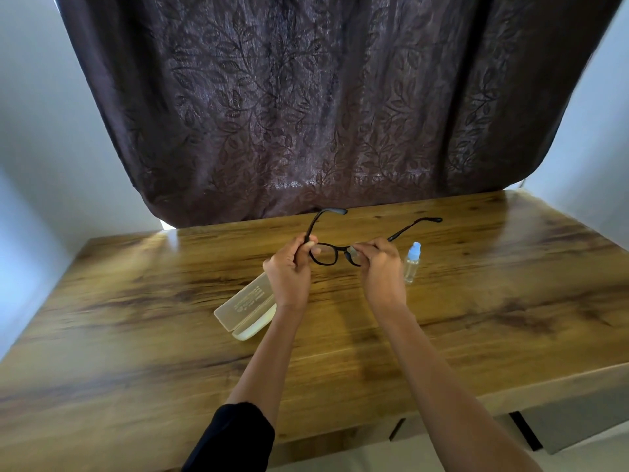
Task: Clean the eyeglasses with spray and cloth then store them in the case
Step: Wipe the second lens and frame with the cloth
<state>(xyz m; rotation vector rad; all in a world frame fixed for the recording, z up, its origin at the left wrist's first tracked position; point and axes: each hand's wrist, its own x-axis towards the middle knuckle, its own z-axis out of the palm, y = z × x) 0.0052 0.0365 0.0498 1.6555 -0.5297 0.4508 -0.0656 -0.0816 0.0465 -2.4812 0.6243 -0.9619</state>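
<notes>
- Fingers (308,245) of the left hand (289,274) pinched on the glasses (328,255) at the left hinge.
- Fingers of the right hand (379,267) closed on a grey cloth (354,250) over the right lens.
- Glasses held above the desk (476,301), arms unfolded, pointing away.
- Spray bottle (412,262) upright, just right of the glasses.
- Case (246,306) open, lower left of the glasses.

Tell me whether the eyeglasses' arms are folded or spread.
Spread. Both arms of the eyeglasses stick out away from the person, toward the curtain, while the left hand and right hand hold the frame above the table.
</notes>
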